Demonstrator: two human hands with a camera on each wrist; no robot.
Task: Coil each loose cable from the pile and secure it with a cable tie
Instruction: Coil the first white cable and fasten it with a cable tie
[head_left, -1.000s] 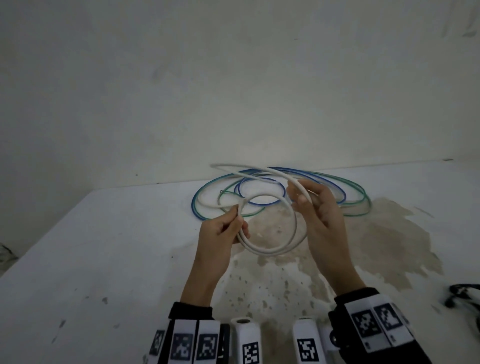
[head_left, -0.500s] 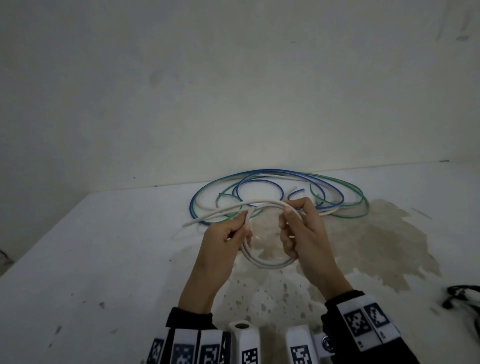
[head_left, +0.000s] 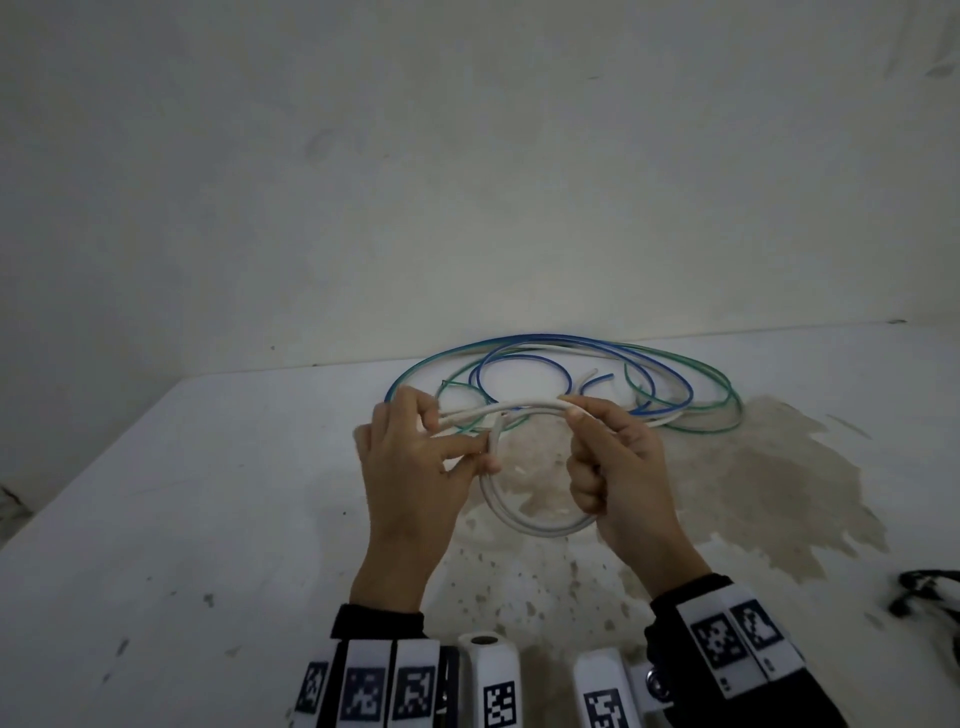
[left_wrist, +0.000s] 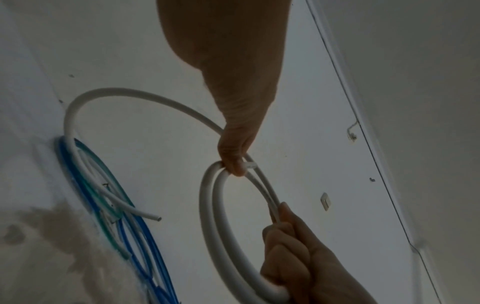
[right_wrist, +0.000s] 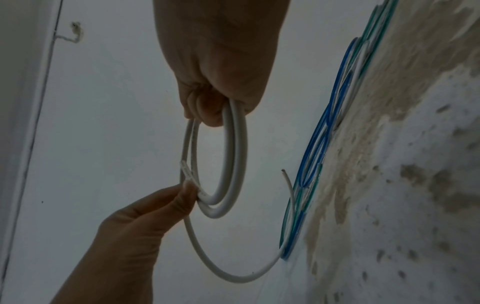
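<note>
A white cable (head_left: 524, 526) is wound into a small coil of two or three turns, held above the table between both hands. My left hand (head_left: 480, 452) pinches the coil's left side, where a short cable end (head_left: 496, 435) sticks out. My right hand (head_left: 574, 413) grips the coil's right side with curled fingers. In the left wrist view, my left hand (left_wrist: 235, 167) pinches the coil (left_wrist: 207, 216) and my right hand (left_wrist: 291, 257) clasps it. The right wrist view shows the coil (right_wrist: 233, 148) with its tail running down into the pile (right_wrist: 311, 164).
A loose pile of blue, green and white cables (head_left: 597, 371) lies on the white table (head_left: 182, 519) beyond my hands, close to the wall. A brown stain (head_left: 753, 483) spreads at the right. A black item (head_left: 930, 597) sits at the right edge.
The long tail that swung over and to the left of the coil has been drawn in as another turn. My left hand has shifted its grip and now has fingers spread across the coil.
</note>
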